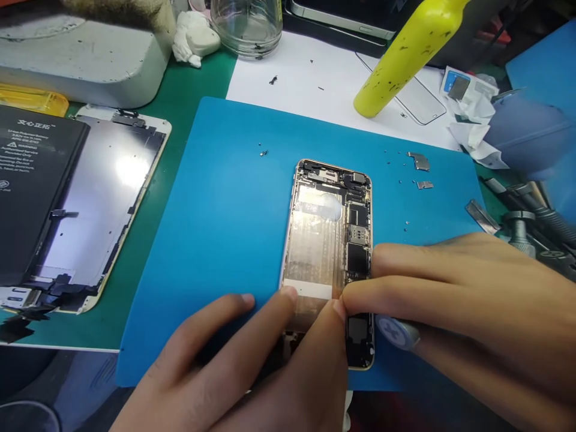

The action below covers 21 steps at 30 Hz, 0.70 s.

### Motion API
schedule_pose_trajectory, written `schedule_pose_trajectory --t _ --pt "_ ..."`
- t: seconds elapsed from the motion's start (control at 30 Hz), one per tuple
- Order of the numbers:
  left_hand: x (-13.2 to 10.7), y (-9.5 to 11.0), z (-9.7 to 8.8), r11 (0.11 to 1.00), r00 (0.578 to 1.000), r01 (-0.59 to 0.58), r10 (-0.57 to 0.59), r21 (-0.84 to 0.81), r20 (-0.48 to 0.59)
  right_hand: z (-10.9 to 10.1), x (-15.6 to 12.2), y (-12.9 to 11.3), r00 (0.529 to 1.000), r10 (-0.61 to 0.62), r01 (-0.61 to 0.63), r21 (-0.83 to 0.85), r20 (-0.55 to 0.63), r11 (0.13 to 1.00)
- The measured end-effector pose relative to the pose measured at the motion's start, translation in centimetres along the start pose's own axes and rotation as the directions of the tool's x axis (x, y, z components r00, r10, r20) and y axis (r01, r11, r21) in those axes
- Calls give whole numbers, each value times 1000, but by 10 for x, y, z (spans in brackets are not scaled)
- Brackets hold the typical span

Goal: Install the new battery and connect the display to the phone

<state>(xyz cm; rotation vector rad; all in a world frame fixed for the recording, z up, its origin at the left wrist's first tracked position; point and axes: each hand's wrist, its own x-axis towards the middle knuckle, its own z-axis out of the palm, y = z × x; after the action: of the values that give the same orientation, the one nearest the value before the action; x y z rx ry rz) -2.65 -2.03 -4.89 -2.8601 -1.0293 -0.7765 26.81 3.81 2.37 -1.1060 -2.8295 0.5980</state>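
Observation:
An opened phone housing lies on the blue mat, its circuit board and parts showing down the right side. A white adhesive strip runs across the bare battery bay. My left hand has its index fingertip at the strip's left end and its thumb at the right end. The fingertips of my right hand meet that thumb at the strip's right end, pinching there. Below the right fingers shows the round end of a screwdriver, marked with a cross; its shaft is hidden.
Tiny screws and metal brackets lie on the blue mat. At left are a black battery and a phone screen. A yellow bottle, a glass jar and tweezers stand or lie around the mat.

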Motion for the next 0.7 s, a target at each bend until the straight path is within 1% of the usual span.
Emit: schedule_pose_trajectory --t 0.03,0.13,0.2,0.27,0.37,0.43,0.5,0.53,0.57,0.6,0.63,0.67,0.7 --pt "2 1 -1 1000 1000 12 -12 -10 -10 0 1 1 1000 -12 12 44 -8 999" --pt "9 2 -3 998 999 39 -41 -56 -32 1 4 2 998 -31 36 77 -62 996" --pt "14 0 -6 996 999 26 -27 -85 -22 2 5 3 996 -35 43 99 -88 994" --pt "17 -6 -10 994 999 -35 36 -100 7 3 6 2 991 -56 70 108 -125 992" --pt "21 -17 -18 984 985 -138 149 -115 88 5 6 1 983 -72 84 65 -168 994" --pt "23 -22 -23 978 973 -164 183 -132 143 6 2 1 975 -44 55 43 -218 998" --pt "24 -26 -27 974 964 -163 191 -157 186 9 -6 0 957 34 -23 43 -289 999" --pt "24 -27 -29 973 965 -157 188 -171 185 10 -11 -1 944 74 -60 52 -323 997" --pt "24 -28 -30 971 965 -150 185 -184 187 11 -17 -3 927 130 -114 67 -353 991" --pt "23 -30 -31 970 963 -144 184 -198 200 12 -22 -6 898 209 -184 101 -386 978" --pt "24 -31 -33 967 958 -139 186 -214 216 14 -27 -9 880 235 -192 143 -414 971" --pt "24 -33 -34 964 953 -135 190 -227 238 15 -32 -13 797 385 -316 222 -465 922" --pt "25 -35 -35 961 944 -132 197 -242 264 17 -36 -16 702 499 -400 299 -508 867"
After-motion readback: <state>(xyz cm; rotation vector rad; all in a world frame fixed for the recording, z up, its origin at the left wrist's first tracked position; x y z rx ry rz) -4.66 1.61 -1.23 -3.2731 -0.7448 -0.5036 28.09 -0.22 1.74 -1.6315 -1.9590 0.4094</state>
